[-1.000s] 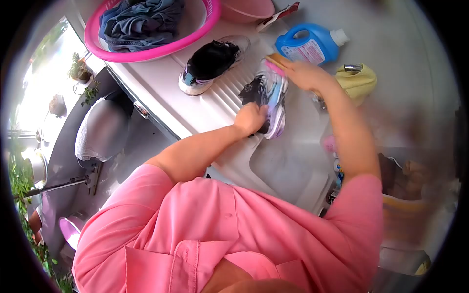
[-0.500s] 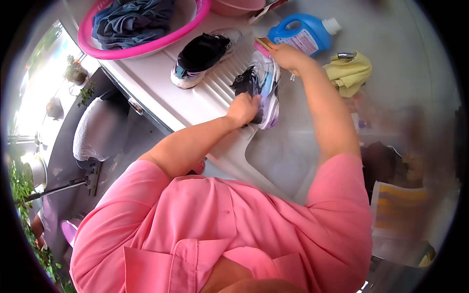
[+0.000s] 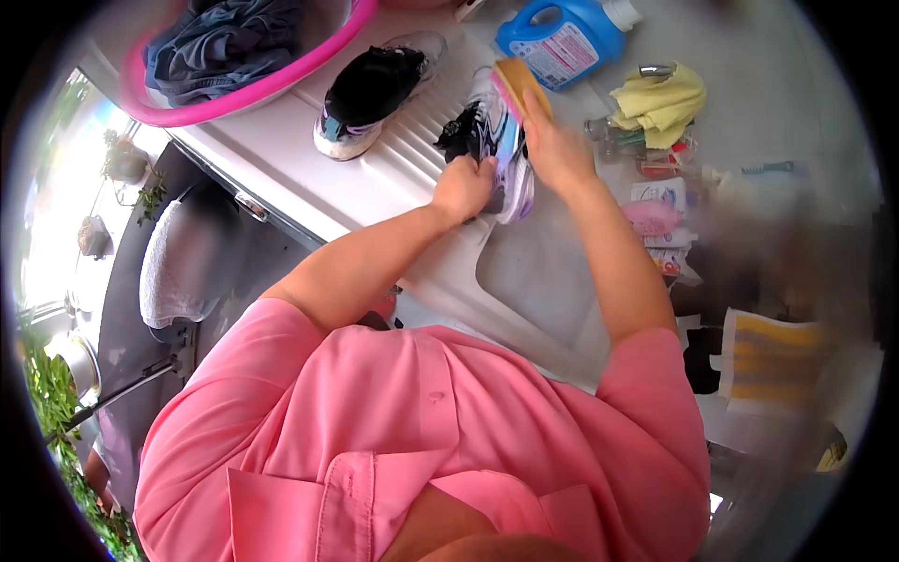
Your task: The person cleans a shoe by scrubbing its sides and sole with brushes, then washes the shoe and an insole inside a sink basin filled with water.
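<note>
My left hand (image 3: 464,187) grips the heel end of a black, white and purple shoe (image 3: 513,192) over the ribbed part of a white washboard sink (image 3: 379,192). In my right hand (image 3: 554,145) is a brush (image 3: 517,84) with a tan back and pink bristles, held against the side of the shoe near its toe. The fingers of my right hand wrap the brush's lower end. A matching shoe (image 3: 373,89) with a black inside rests on the ribs to the left. The bristle tips are partly hidden against the shoe.
A pink-rimmed basin (image 3: 225,105) with dark blue clothes (image 3: 220,51) stands at the upper left. Beyond the brush is a blue detergent bottle (image 3: 562,42). A yellow cloth (image 3: 663,105) hangs over the faucet, with several bottles and a green comb (image 3: 768,168) nearby.
My right hand has moved from the shoe's toe down along its side, and the brush now stands more upright. The view has shifted, so the sink and shoes sit higher in the picture.
</note>
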A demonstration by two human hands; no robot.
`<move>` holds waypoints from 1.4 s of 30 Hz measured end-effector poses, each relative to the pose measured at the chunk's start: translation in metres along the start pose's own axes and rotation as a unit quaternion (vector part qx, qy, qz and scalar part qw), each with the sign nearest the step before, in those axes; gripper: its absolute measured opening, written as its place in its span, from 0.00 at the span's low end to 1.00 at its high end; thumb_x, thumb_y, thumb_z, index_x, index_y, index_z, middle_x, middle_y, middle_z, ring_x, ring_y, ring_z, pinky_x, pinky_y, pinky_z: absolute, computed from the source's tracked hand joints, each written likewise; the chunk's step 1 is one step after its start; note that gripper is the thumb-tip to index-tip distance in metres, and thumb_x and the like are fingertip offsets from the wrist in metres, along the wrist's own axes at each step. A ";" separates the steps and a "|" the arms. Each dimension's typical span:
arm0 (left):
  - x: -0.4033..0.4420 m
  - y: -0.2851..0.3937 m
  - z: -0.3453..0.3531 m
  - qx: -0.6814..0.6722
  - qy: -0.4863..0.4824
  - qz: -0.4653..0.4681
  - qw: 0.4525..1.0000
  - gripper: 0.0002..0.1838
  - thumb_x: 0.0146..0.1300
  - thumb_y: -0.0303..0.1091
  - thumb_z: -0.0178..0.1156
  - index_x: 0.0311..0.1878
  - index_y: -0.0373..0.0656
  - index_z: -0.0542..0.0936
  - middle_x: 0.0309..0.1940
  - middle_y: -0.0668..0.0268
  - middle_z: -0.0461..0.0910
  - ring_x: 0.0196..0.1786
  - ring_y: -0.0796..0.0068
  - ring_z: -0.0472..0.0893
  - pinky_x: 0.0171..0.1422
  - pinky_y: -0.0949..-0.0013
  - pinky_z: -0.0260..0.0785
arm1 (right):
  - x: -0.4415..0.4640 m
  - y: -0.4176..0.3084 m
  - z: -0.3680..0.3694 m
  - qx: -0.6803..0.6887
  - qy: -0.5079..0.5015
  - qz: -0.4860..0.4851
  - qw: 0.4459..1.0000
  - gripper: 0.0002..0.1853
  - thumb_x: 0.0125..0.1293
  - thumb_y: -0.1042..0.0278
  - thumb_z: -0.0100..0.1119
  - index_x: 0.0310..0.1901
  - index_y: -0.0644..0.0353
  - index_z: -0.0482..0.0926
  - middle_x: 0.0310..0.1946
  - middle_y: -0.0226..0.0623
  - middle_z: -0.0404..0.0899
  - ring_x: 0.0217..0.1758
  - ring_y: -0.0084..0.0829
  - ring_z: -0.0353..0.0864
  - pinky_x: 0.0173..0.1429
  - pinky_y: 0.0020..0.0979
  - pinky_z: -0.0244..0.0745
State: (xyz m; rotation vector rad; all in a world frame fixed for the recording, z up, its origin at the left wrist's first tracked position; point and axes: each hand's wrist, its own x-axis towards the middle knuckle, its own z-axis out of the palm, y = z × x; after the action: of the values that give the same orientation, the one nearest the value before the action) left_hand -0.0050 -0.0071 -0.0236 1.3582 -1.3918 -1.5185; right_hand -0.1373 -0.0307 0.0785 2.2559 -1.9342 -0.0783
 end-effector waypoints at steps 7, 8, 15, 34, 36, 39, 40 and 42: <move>0.008 -0.011 0.003 -0.112 -0.045 -0.036 0.992 0.24 0.63 0.45 0.52 0.23 0.30 0.78 0.18 0.48 0.77 0.25 0.55 0.80 0.34 0.59 0.70 | -0.105 -0.033 -0.020 -0.008 -0.087 0.004 0.996 0.28 0.66 0.60 0.47 0.68 0.43 0.57 0.24 0.51 0.78 0.24 0.51 0.79 0.27 0.50 0.72; 0.007 -0.014 0.005 -0.128 -0.029 -0.021 0.991 0.24 0.64 0.44 0.52 0.21 0.31 0.77 0.16 0.51 0.76 0.22 0.62 0.78 0.29 0.61 0.69 | -0.105 -0.034 -0.017 0.013 -0.066 0.011 0.998 0.28 0.65 0.60 0.48 0.67 0.44 0.58 0.25 0.51 0.78 0.24 0.50 0.79 0.26 0.49 0.73; -0.001 0.008 -0.004 -0.195 -0.068 -0.075 0.976 0.18 0.64 0.40 0.54 0.29 0.31 0.77 0.23 0.61 0.77 0.27 0.72 0.74 0.33 0.66 0.66 | -0.066 -0.057 0.002 0.009 -0.013 0.127 0.992 0.28 0.65 0.59 0.48 0.67 0.44 0.58 0.26 0.52 0.78 0.27 0.51 0.79 0.30 0.50 0.73; -0.026 0.023 0.031 -0.388 -0.023 -0.198 0.900 0.18 0.67 0.41 0.51 0.41 0.31 0.74 0.35 0.58 0.77 0.36 0.65 0.76 0.41 0.61 0.67 | -0.194 -0.080 0.044 0.104 -0.006 0.299 0.949 0.31 0.66 0.63 0.47 0.69 0.45 0.51 0.40 0.53 0.77 0.39 0.53 0.77 0.38 0.50 0.71; -0.023 0.021 0.031 -0.414 -0.047 -0.212 0.884 0.19 0.68 0.39 0.50 0.52 0.32 0.70 0.46 0.57 0.76 0.44 0.63 0.77 0.47 0.58 0.70 | -0.224 -0.065 0.053 0.104 0.004 0.285 0.953 0.31 0.65 0.63 0.48 0.69 0.45 0.52 0.42 0.52 0.77 0.39 0.53 0.77 0.38 0.50 0.71; -0.034 0.050 0.024 -0.457 -0.029 -0.176 0.871 0.20 0.68 0.38 0.49 0.54 0.31 0.69 0.49 0.55 0.75 0.48 0.59 0.78 0.50 0.56 0.70 | -0.253 -0.033 0.065 0.060 0.065 0.204 0.975 0.32 0.64 0.58 0.51 0.70 0.39 0.53 0.29 0.46 0.74 0.24 0.47 0.77 0.30 0.45 0.74; -0.030 0.059 0.026 -0.508 -0.011 -0.171 0.844 0.20 0.68 0.37 0.48 0.56 0.32 0.67 0.50 0.55 0.75 0.50 0.57 0.77 0.52 0.54 0.71 | -0.261 -0.020 0.068 0.059 0.047 0.220 0.973 0.32 0.65 0.58 0.50 0.70 0.39 0.53 0.30 0.46 0.75 0.25 0.47 0.77 0.30 0.44 0.74; -0.029 0.077 0.024 -0.512 -0.006 -0.174 0.841 0.18 0.69 0.37 0.47 0.55 0.34 0.68 0.50 0.56 0.75 0.49 0.58 0.78 0.52 0.54 0.71 | -0.273 -0.005 0.070 0.062 0.035 0.231 0.970 0.31 0.65 0.59 0.50 0.69 0.39 0.54 0.31 0.46 0.75 0.27 0.46 0.78 0.29 0.43 0.74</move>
State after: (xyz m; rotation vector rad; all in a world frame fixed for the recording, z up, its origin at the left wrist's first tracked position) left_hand -0.0340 0.0102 0.0549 0.8854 -0.1538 -2.0401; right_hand -0.1862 0.2323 -0.0100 1.7831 -2.4228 0.1834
